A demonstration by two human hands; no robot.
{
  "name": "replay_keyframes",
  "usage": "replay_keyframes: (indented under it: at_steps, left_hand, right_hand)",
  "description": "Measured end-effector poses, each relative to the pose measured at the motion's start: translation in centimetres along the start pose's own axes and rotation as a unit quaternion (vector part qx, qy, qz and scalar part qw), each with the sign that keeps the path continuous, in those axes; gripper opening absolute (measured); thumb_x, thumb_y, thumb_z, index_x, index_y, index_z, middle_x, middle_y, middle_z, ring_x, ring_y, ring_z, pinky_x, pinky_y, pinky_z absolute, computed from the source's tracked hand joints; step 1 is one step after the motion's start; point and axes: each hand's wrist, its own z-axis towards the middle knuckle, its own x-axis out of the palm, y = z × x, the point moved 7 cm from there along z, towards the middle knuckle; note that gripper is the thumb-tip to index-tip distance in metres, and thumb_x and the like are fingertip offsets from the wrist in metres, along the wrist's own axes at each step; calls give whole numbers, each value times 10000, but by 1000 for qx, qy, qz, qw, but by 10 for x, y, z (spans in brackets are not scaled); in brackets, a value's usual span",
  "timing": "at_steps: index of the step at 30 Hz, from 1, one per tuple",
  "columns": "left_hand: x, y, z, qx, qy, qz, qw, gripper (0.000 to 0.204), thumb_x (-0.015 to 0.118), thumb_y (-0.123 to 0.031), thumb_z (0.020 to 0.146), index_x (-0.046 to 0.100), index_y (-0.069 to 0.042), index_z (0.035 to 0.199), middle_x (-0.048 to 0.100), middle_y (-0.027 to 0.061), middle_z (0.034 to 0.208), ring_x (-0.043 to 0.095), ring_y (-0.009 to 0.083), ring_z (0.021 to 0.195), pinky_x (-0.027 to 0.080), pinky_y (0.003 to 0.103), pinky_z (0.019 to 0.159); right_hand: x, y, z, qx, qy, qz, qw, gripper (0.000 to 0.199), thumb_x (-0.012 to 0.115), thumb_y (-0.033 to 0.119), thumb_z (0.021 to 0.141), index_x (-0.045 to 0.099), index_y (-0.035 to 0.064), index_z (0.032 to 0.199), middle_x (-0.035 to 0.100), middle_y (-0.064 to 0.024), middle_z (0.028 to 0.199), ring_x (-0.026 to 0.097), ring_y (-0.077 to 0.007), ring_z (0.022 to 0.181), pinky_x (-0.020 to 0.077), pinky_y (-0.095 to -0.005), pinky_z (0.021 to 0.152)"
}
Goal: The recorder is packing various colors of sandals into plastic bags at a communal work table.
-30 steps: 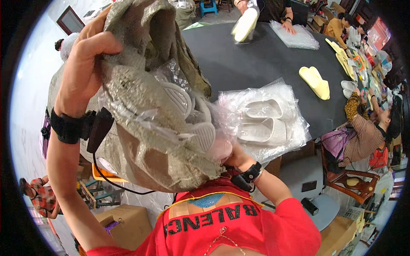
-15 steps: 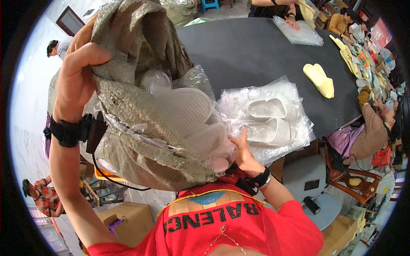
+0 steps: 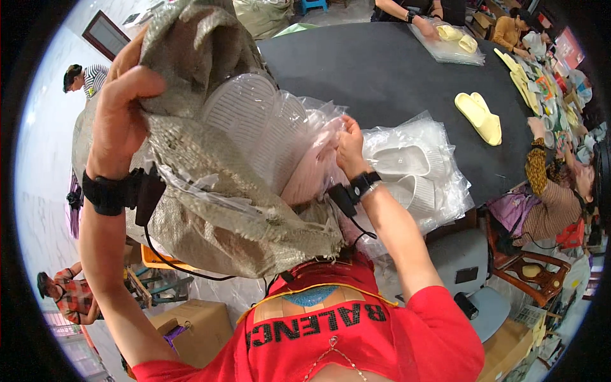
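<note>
My left hand (image 3: pixel 127 108) grips the upper edge of a large grey woven sack (image 3: pixel 203 210) and holds it up. Out of the sack's mouth comes a clear plastic bag holding pale pink slippers (image 3: pixel 267 134). My right hand (image 3: pixel 350 143) is closed on that plastic bag at its right side. Just beyond my right hand, a bagged pair of white slippers (image 3: pixel 407 165) lies on the black round table (image 3: pixel 382 70). A black band sits on each of my wrists.
A yellow pair of slippers (image 3: pixel 478 116) lies further out on the table. Other people sit around the table's far and right edges, one handling a bagged yellow pair (image 3: pixel 449 38). A wooden chair (image 3: pixel 528 270) stands at the right and a cardboard box (image 3: pixel 191 321) lower left.
The bagged pink slippers have come further out of the sack. My right hand rose from below the sack's mouth to grip the bag, and my left hand lifted the sack higher.
</note>
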Motion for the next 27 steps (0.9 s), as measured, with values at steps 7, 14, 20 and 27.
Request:
replay_keyframes:
  at_steps: [7, 14, 20, 27]
  left_hand:
    - [7, 26, 7, -34, 60, 14, 998, 654, 457, -22, 624, 387, 42, 1271, 509, 85, 1176, 480, 148, 1045, 371, 222, 881]
    - [11, 33, 1, -60, 7, 205, 977, 555, 566, -5, 675, 440, -13, 1215, 515, 80, 1137, 471, 171, 1047, 362, 239, 908]
    - [36, 52, -1, 4, 116, 145, 983, 497, 597, -84, 739, 423, 15, 1194, 537, 105, 1025, 466, 145, 984, 383, 269, 854]
    - [-64, -15, -36, 86, 22, 229, 969, 321, 509, -194, 887, 530, -28, 1161, 583, 72, 1083, 553, 145, 949, 436, 273, 833]
  right_hand:
    - [-26, -22, 28, 83, 3, 62, 995, 575, 345, 436, 922, 238, 31, 1317, 442, -114, 1222, 452, -221, 1109, 389, -327, 923]
    - [113, 82, -124, -102, 259, -225, 934, 725, 340, 558, 874, 291, 1, 1335, 196, -148, 1425, 203, -254, 1314, 171, -371, 1064]
    - [197, 73, -190, 37, 349, -58, 935, 719, 670, 228, 755, 288, -2, 1319, 398, -151, 1263, 411, -240, 1154, 296, -357, 997]
    - [189, 63, -197, 194, 456, -79, 865, 485, 666, 105, 723, 490, -6, 1161, 551, -68, 1112, 510, -187, 1017, 368, -305, 925]
